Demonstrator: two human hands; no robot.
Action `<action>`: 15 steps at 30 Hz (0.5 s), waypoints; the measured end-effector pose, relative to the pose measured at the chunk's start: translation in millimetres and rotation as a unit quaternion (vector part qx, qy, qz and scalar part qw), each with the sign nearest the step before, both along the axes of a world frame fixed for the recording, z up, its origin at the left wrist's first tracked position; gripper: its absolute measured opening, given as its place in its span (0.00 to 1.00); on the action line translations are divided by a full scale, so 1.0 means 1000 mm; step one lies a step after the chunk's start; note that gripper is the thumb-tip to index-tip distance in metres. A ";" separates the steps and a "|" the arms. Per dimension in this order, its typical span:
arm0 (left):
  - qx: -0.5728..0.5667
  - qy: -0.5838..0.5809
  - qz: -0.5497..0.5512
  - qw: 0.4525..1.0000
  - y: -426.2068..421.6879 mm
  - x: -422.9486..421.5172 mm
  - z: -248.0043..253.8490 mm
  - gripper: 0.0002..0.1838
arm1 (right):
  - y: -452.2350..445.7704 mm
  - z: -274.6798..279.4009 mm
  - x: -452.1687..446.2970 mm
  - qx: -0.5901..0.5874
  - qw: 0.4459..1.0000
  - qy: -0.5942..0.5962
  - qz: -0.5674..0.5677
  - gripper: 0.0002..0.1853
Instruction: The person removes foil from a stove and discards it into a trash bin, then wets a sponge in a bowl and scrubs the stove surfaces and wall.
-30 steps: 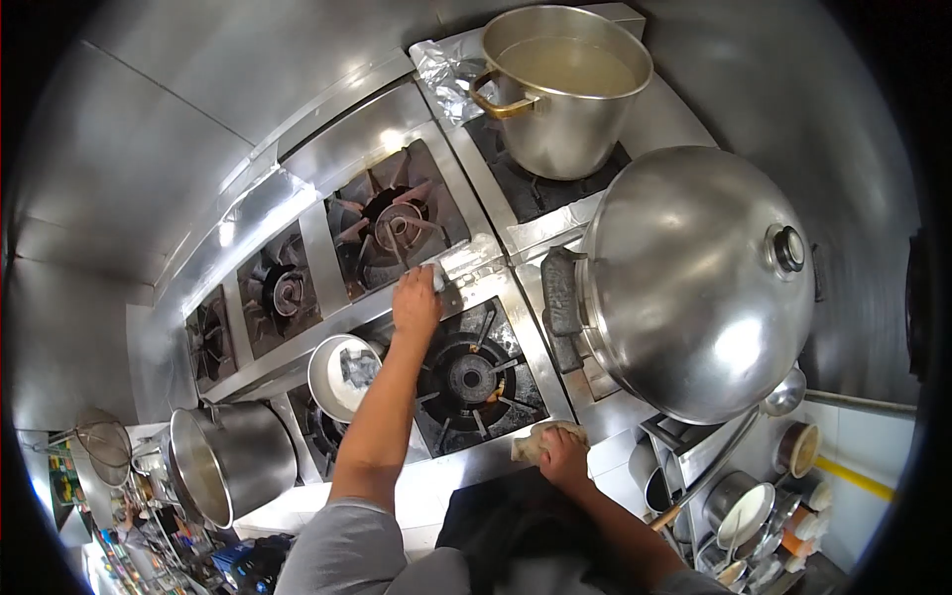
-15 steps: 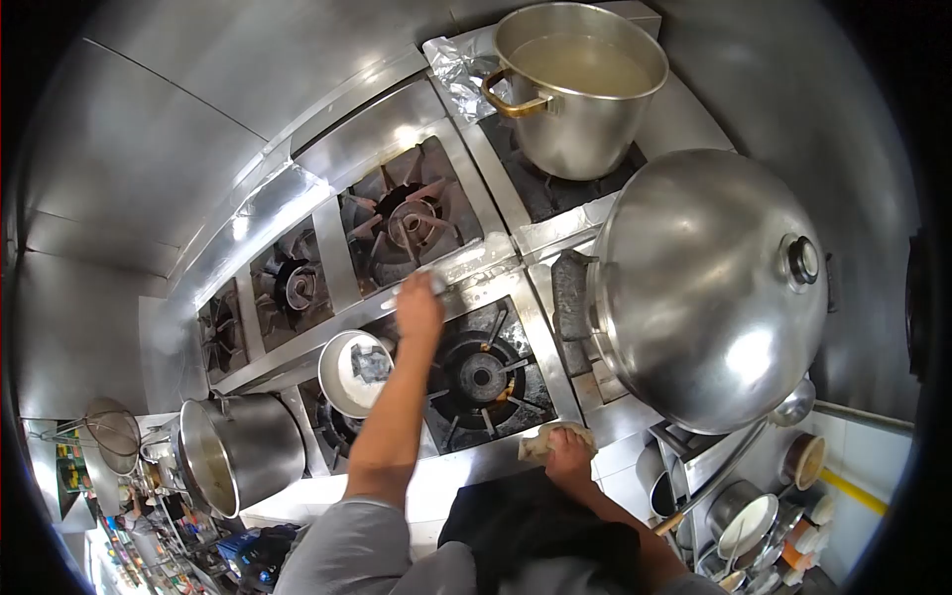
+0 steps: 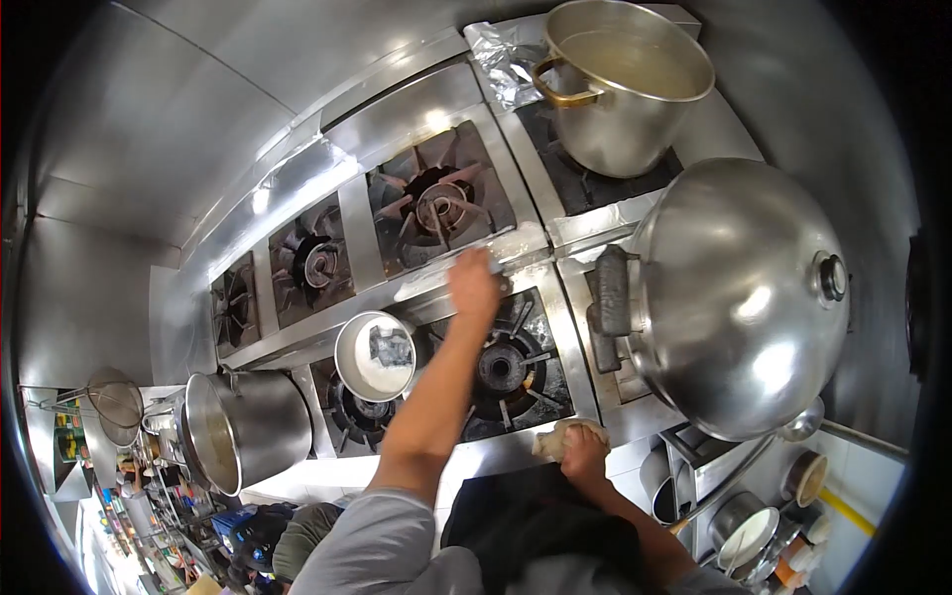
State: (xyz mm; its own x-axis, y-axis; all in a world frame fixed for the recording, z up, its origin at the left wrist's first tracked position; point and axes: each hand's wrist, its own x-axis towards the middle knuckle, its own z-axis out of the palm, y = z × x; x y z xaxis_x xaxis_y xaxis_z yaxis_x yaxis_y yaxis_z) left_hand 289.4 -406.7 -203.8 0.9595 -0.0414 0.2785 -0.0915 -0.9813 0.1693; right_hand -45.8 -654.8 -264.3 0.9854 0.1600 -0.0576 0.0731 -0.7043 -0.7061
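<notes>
My left hand presses down on the wet steel strip between the back and front burners. Its fingers are closed around something small that they mostly hide. Below and to the left, a white pot holds whitish liquid with a grey, crumpled-looking piece in it. It sits over a front burner, close to my left forearm. At the stove's front edge my right hand grips a beige cloth. Between my hands lies a bare front burner with a dark grate.
A large domed steel lid covers the right side, beside a dark wrapped handle. Behind it stands a tall pot of cloudy liquid, near crumpled foil. Another stockpot is at left. A person shows at lower left.
My left hand has slid a little to the right along the steel strip. The whole view has shifted. My right hand stays at the front edge with the cloth.
</notes>
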 end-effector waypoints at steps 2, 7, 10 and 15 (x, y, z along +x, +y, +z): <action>-0.010 0.084 -0.025 0.996 -0.035 0.008 0.032 0.24 | 0.001 0.002 0.004 -0.011 1.000 0.018 0.012 0.16; -0.060 -0.002 -0.055 0.997 0.041 -0.018 0.003 0.31 | 0.002 0.022 0.000 -0.082 0.996 0.026 0.000 0.27; -0.087 -0.057 -0.049 0.993 0.006 -0.020 -0.012 0.30 | 0.014 0.039 -0.001 -0.112 0.993 0.019 0.018 0.28; -0.107 -0.039 -0.171 0.979 -0.069 -0.003 0.002 0.27 | 0.014 0.008 -0.010 -0.106 0.993 0.037 -0.025 0.20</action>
